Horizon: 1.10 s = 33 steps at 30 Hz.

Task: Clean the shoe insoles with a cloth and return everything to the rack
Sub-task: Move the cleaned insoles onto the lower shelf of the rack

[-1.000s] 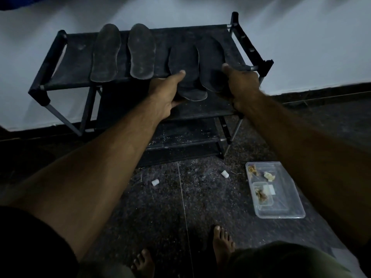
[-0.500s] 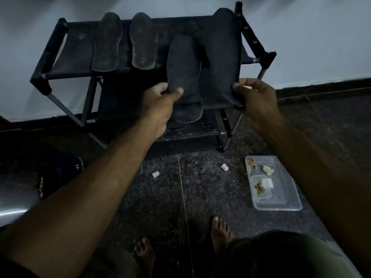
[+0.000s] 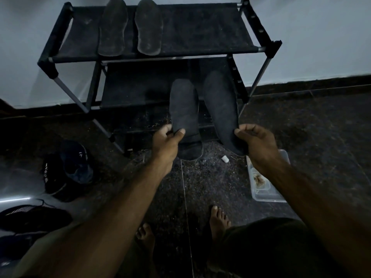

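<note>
The person is holding one dark insole in each hand, out in front of the rack (image 3: 259, 49) and clear of its shelves. The left hand (image 3: 167, 144) is pinching the near end of the left-held insole (image 3: 183, 109) between thumb and curled fingers; the right hand (image 3: 256, 146) is gripping the near edge of the right-held insole (image 3: 220, 105) the same way. The two hands are apart, with the insoles hanging side by side and not touching each other.

Judging by this, the step in hand is fetching a pair for cleaning, and wiping is not yet under way. No cloth is showing anywhere, so the next move is probably calling for setting the pair down or passing both into one hand, then finding a cloth.

Counting: four insoles in all, two held and two paler, dusty insoles (image 3: 130, 27) lying flat side by side on the far left of the rack's top shelf. One rack, with three shelves showing. Dark shoes (image 3: 74, 163) are lying on the floor to the left; I cannot tell exactly how many in the gloom. One clear plastic tray (image 3: 269, 195) is sitting on the floor near the right, and one small white scrap (image 3: 224, 158) is lying just beside it.
</note>
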Each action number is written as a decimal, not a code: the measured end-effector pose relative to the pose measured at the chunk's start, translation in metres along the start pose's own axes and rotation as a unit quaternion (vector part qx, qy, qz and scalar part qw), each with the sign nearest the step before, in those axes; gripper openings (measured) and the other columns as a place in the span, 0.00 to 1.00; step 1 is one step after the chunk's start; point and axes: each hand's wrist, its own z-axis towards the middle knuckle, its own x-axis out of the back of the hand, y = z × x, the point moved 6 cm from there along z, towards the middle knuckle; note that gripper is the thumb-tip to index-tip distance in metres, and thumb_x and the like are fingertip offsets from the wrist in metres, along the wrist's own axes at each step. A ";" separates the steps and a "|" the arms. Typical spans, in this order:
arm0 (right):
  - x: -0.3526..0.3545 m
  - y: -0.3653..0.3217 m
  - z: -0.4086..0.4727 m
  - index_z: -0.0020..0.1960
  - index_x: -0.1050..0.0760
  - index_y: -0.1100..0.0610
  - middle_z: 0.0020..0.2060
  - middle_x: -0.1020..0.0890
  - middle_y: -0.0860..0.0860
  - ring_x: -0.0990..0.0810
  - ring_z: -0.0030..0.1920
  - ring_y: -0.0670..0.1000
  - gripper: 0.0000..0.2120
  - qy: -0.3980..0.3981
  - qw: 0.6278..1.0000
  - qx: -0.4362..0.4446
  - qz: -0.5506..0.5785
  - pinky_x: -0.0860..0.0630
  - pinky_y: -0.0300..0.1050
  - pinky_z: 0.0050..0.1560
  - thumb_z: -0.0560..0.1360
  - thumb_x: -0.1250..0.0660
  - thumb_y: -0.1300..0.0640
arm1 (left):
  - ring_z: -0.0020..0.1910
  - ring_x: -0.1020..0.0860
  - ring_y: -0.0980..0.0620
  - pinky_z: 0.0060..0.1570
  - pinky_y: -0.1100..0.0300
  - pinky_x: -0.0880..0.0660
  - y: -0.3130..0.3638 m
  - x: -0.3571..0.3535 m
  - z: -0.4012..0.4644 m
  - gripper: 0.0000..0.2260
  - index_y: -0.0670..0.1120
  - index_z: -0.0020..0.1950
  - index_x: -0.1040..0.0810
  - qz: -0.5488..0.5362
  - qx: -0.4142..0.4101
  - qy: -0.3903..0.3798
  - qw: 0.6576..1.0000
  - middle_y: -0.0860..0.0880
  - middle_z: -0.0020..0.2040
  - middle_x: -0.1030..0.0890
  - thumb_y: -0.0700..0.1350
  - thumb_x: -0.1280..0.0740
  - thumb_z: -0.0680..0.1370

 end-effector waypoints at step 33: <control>-0.067 -0.016 0.244 0.39 0.19 0.57 0.39 0.17 0.54 0.16 0.43 0.54 0.05 0.083 0.983 0.076 -0.147 0.18 0.51 0.49 0.73 0.27 0.57 | 0.44 0.18 0.49 0.53 0.51 0.21 0.021 -0.065 0.259 0.01 0.41 0.49 0.23 0.054 0.012 -0.025 0.998 0.44 0.48 0.18 0.37 0.33 0.79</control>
